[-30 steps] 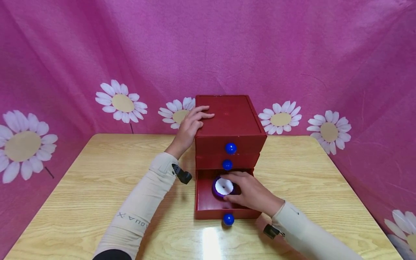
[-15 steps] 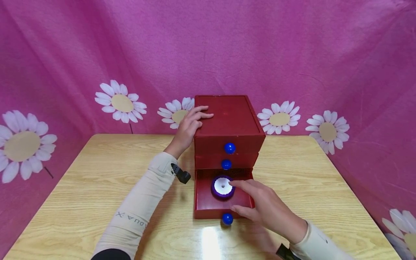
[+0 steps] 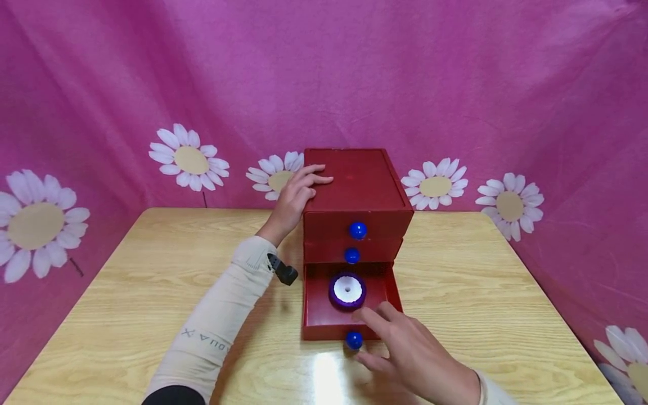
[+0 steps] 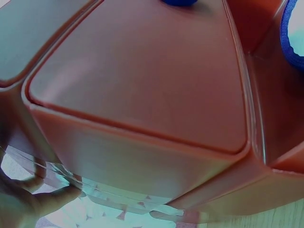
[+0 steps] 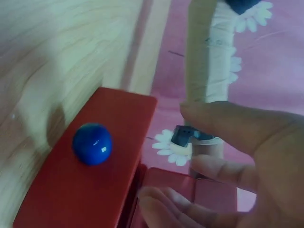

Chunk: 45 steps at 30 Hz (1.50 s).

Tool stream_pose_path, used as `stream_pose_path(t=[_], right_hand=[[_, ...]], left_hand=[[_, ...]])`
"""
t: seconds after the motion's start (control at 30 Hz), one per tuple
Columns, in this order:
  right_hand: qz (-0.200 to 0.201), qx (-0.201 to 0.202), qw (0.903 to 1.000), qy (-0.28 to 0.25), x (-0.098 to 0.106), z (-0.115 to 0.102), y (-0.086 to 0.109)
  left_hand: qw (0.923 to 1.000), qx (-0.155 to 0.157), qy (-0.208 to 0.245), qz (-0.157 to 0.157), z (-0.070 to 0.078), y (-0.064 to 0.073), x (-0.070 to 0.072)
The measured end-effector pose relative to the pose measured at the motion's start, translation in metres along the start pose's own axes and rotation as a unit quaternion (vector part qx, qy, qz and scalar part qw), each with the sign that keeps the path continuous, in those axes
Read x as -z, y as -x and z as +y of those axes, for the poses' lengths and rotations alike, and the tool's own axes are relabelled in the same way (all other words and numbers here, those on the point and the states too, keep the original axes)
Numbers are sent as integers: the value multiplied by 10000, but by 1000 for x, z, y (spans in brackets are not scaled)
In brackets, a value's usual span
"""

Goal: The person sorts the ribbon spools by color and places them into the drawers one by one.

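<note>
A red drawer cabinet (image 3: 354,183) stands on the table, its lowest drawer (image 3: 316,316) pulled out. Flat inside that drawer lies a round purple spool (image 3: 347,291) with a white face and a small centre hole; part of it shows in the left wrist view. My left hand (image 3: 293,199) rests on the cabinet's top left edge, fingers extended. With fingers and thumb spread and nothing held, my right hand (image 3: 412,351) is beside the lowest drawer's blue knob (image 3: 354,340). In the right wrist view the fingers stand apart from that knob (image 5: 92,144).
Two upper drawers with blue knobs (image 3: 358,230) are closed. The cabinet sits on a light wooden table (image 3: 202,253). Behind and at both sides hangs a pink cloth (image 3: 354,73) with printed white daisies.
My right hand has let go of the spool, leaving it in the drawer, and moved back toward the drawer's front and its knob. The left hand has stayed on the cabinet.
</note>
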State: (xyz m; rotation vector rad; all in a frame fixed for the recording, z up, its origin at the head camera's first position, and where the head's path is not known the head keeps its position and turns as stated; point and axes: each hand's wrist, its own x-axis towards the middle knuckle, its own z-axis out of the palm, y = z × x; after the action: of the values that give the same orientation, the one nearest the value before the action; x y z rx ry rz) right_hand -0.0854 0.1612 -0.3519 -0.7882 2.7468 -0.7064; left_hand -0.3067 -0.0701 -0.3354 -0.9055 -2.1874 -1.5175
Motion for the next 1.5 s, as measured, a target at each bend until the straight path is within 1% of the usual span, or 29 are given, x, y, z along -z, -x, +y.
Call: stream_pose_path(t=[0.07, 0.13, 0.17, 0.2, 0.3, 0.37, 0.43, 0.53, 0.67, 0.8, 0.97, 1.2, 1.27, 1.4, 1.5], right_hand=[[-192, -23, 9994, -285, 0, -1, 0], [-519, -76, 9972, -536, -3, 1, -1], [-678, -89, 9952, -693, -6, 2, -2], [-807, -96, 9939, -739, -9, 4, -4], [-1084, -127, 9906, -824, -18, 10, -9], [-1105, -106, 9910, -744, -23, 13, -13], [-1110, -122, 9923, -542, -27, 16, -15], [-1052, -127, 9939, -318, -33, 18, -17], [-807, -5, 9966, -155, -38, 21, -17], [-516, 133, 9984, -175, -41, 24, -19], [-179, 450, 9986, -198, -44, 28, -20], [60, 627, 9978, -199, -48, 30, -20], [120, 701, 9974, -115, -48, 31, -21], [271, 731, 9969, 72, -45, 32, -23], [313, 619, 9975, 127, -43, 33, -26]], left_hand=[[10000, -21, -47, 1, 0, 0, 1], [10000, -22, -6, 8, 0, 0, 1], [10000, -16, 30, 5, 5, 1, 3], [10000, -13, 60, -6, 12, 3, 4], [9999, 5, 127, -37, 31, 5, 7], [9998, 39, 177, -61, 43, 7, 8], [9998, 66, 198, -69, 44, 6, 7], [9996, 126, 251, -92, 44, 6, 5], [9996, 106, 245, -104, 45, 6, 5], [9998, 49, 191, -94, 45, 5, 5], [9997, 115, 188, -103, 44, 6, 5], [9998, 69, 167, -83, 42, 7, 4], [9998, 73, 171, -68, 42, 7, 4], [9998, 107, 148, -79, 41, 7, 5], [9999, 86, 123, -68, 40, 7, 4]])
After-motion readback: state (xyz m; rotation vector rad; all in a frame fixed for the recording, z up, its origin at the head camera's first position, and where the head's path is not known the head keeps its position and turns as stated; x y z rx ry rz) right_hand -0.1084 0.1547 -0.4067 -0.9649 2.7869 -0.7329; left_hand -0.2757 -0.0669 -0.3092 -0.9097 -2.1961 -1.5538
